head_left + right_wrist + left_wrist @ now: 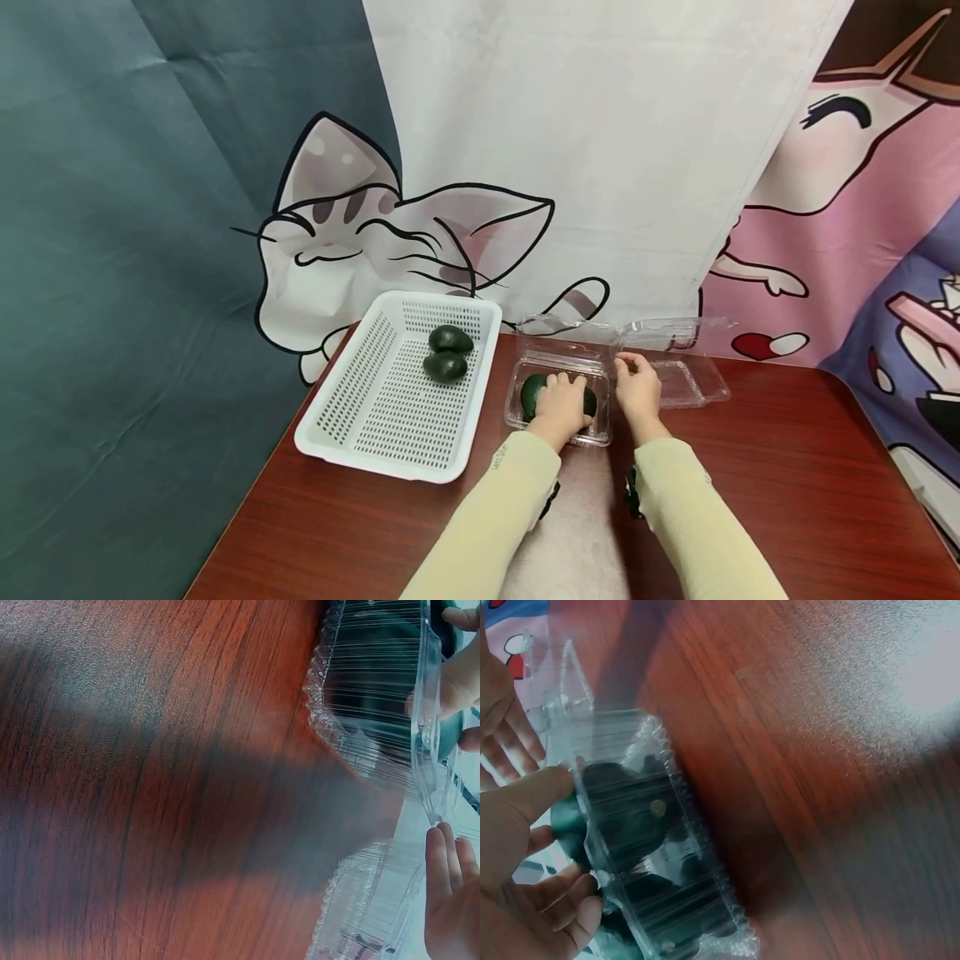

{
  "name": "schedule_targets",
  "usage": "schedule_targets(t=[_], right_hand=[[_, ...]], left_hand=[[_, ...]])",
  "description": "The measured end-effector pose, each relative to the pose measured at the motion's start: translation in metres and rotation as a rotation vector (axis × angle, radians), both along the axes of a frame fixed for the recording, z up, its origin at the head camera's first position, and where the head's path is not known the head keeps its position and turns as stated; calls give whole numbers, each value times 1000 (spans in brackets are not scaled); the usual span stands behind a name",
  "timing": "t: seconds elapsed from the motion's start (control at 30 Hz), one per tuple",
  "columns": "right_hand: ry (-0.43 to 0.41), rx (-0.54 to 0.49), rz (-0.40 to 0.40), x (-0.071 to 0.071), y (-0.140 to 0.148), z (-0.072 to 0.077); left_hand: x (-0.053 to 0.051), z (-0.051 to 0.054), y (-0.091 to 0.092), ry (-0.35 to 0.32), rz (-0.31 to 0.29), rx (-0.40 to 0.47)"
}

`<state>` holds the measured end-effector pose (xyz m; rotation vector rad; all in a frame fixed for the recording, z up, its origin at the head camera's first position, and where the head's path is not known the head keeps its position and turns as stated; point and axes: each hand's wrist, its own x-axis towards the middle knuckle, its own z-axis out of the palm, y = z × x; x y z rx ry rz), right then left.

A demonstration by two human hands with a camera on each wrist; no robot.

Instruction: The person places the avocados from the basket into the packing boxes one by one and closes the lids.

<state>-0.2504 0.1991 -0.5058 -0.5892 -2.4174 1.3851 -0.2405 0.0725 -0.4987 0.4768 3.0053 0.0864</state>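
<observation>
In the head view, dark green avocados (531, 395) lie in the base of a clear plastic clamshell box (512, 410), its lid raised at the back. My left hand (561, 406) is over them. The left wrist view shows its thumb at the box rim and its curled fingers about an avocado (570, 825). Just right of the box is my right hand (637, 388). Its straight fingers (439, 859) touch the box's corner in the right wrist view. The palm side of the left hand is hidden in the head view.
A white perforated basket (397, 471) stands to the left with two avocados (447, 367) in it. Another clear clamshell box (708, 387) lies open behind and right of my right hand. A printed curtain (637, 150) hangs behind the red-brown wooden table (787, 483).
</observation>
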Motion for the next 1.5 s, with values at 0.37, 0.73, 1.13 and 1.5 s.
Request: schedule_targets(t=[0.37, 0.73, 1.13, 1.5], right_hand=[[19, 122, 41, 1, 3, 11], [112, 57, 90, 2, 11, 21], [180, -152, 190, 3, 14, 35], [50, -328, 301, 6, 26, 40]], left_hand=[[-20, 44, -51, -82, 8, 257], [-47, 72, -109, -52, 195, 586], [-53, 67, -111, -135, 163, 753], [-52, 68, -116, -120, 171, 817]])
